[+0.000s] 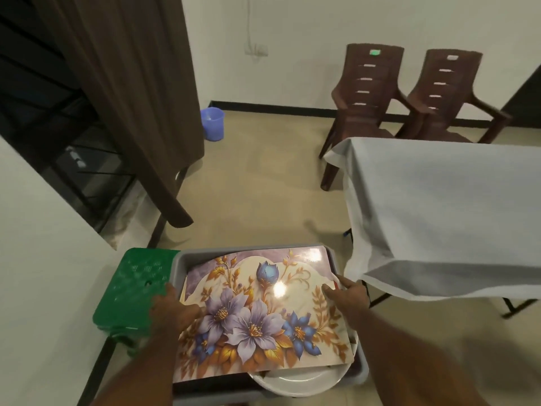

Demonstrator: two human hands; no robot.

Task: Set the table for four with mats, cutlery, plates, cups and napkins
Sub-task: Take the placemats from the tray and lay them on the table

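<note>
1. We see a grey tub point(179, 259) resting on a green plastic stool point(131, 285) at the bottom of the view, beside a white wall.
2. A glossy floral mat point(257, 312), printed with purple and blue flowers and gold leaves, lies on top of the tub's contents, tilted and covering most of the opening.
3. Our left hand point(172, 310) grips the mat's left edge, the thumb on the printed face and the fingers curled under it.
4. Our right hand point(348, 297) holds the mat's right edge, thumb on top; a sliver of red shows just beside the fingers, though we cannot tell what it belongs to.
5. A white plate point(295, 382) peeks out from under the mat's near edge, inside the tub.
6. The table point(439, 206), draped in a pale cloth, stands to the right, near the tub but not touching it.
7. Two brown plastic chairs point(369, 92) stand at the table's far side, against the wall.
8. A blue bucket point(212, 123) sits on the floor by a brown curtain point(140, 92).
</note>
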